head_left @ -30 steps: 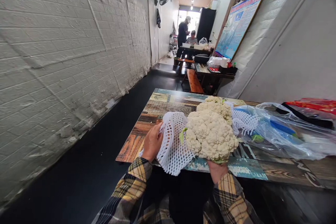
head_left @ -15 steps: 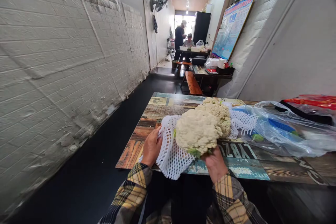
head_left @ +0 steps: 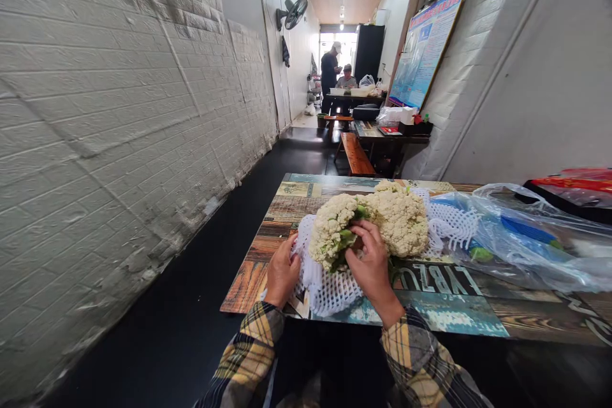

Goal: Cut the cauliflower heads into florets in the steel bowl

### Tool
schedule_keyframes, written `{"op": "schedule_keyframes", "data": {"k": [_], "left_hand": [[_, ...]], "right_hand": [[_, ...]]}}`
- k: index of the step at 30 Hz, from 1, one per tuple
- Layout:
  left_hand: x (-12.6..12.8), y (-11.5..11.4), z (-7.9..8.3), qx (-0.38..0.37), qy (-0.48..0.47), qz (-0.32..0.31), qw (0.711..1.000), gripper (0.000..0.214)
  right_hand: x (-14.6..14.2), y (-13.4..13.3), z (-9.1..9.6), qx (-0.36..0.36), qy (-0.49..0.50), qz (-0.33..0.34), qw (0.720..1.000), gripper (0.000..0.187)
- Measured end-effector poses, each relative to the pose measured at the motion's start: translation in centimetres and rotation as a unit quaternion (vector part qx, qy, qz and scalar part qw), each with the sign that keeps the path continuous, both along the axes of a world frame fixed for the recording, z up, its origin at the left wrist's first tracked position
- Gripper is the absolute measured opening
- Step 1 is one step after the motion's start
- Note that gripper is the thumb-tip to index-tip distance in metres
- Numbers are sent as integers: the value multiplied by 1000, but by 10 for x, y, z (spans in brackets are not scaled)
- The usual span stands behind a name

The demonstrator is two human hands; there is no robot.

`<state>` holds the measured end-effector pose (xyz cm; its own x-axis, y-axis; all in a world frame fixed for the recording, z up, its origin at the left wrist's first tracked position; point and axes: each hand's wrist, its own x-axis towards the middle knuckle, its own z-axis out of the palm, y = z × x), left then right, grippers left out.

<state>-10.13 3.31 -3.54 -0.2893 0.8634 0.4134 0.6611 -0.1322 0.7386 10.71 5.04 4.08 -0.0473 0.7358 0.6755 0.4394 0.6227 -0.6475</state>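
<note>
— What is nearest us?
— Our left hand point(head_left: 281, 271), fingers curled and pinching the edge of the white net point(head_left: 329, 290) at the front of the table point(head_left: 444, 319).
— And our right hand point(head_left: 370, 268)?
— Its fingers are bent around the green base of the cauliflower point(head_left: 329, 233), which lies tipped on the net.
— Behind that?
— We see a second cauliflower point(head_left: 404, 220) touching it, a plastic bag point(head_left: 526, 242) to the right, and a bench point(head_left: 356, 153) farther off.
</note>
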Motion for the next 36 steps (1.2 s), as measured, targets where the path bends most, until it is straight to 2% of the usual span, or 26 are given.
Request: {"op": "schedule_keyframes", "data": {"k": [3,6,11,15,17,20,22,24,27,31,33,36], "left_hand": [[1,0,2,12,-15,0,1000,51],[1,-2,4,21,-27,9,999,49],[0,-5,4,31,-84,25,996,43],[-1,-9,14,53,-88,44,994,38],[2,-12,29,92,-39,66,993,37],[15,-19,61,155,71,80,982,42],[28,-23,81,146,132,31,980,49],[41,-24,92,98,180,-25,978,53],[54,-18,93,40,222,-46,973,55],[53,-1,88,27,251,-35,967,48],[48,8,90,22,256,-29,966,47],[44,23,96,10,256,-21,966,45]], "right_hand": [[-7,4,2,24,-89,-7,996,40],[-17,8,4,17,-156,22,987,45],[-22,14,3,2,-179,50,983,52],[-22,13,1,-27,-138,54,989,60],[-23,10,1,-58,-101,59,991,59],[-25,5,1,-97,-25,90,991,55],[-25,3,-1,-106,29,113,987,54],[-24,0,-3,-127,85,137,979,55],[-19,-5,-4,-185,159,179,953,57],[-2,-9,4,-228,225,206,924,50],[14,-9,7,-223,244,187,925,45],[39,-9,1,-199,201,141,949,39]]}}
